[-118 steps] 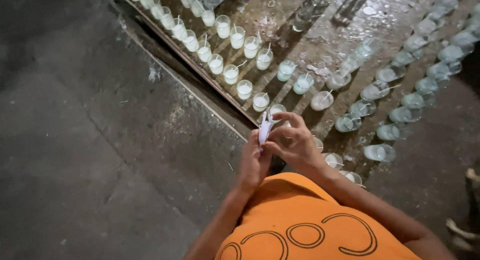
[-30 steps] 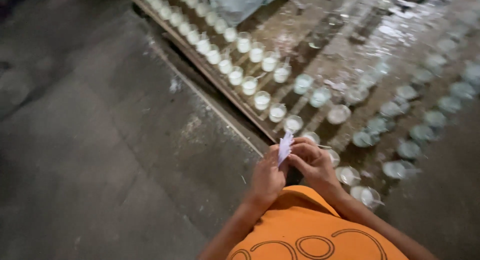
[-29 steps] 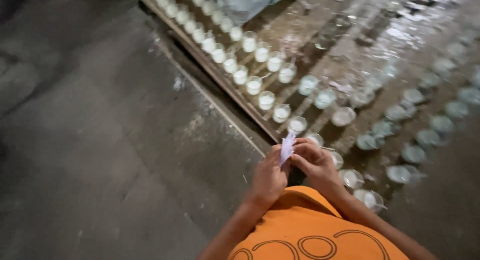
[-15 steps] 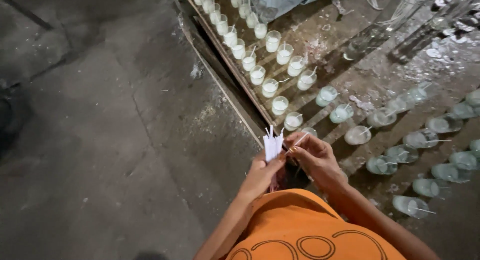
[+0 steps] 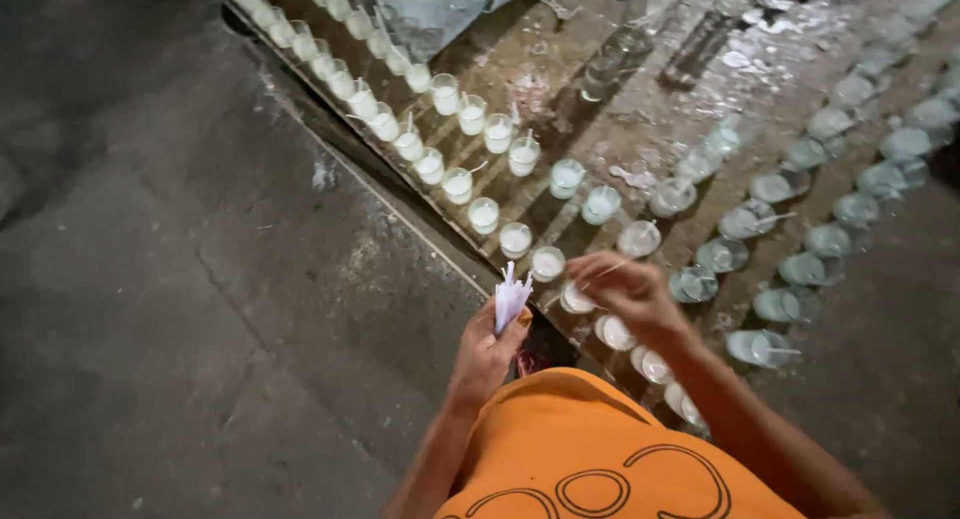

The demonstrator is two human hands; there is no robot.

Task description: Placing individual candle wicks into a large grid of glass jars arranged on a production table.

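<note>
My left hand grips a small bundle of thin white wicks, held upright just above my orange shirt. My right hand is stretched forward and pinches a single thin wick, its tip over a small glass of white wax at the near end of a row. Several more glasses of white wax stand in diagonal rows on a wet wooden surface; some have a wick stick leaning in them.
A grey concrete floor fills the left half. A crumpled clear plastic sheet lies at the top. Further rows of glasses run along the right. A raised edge separates floor and surface.
My hands have parted: the right hand has left the bundle and reached out over the near glasses with one wick. The view has shifted a little to the left.
</note>
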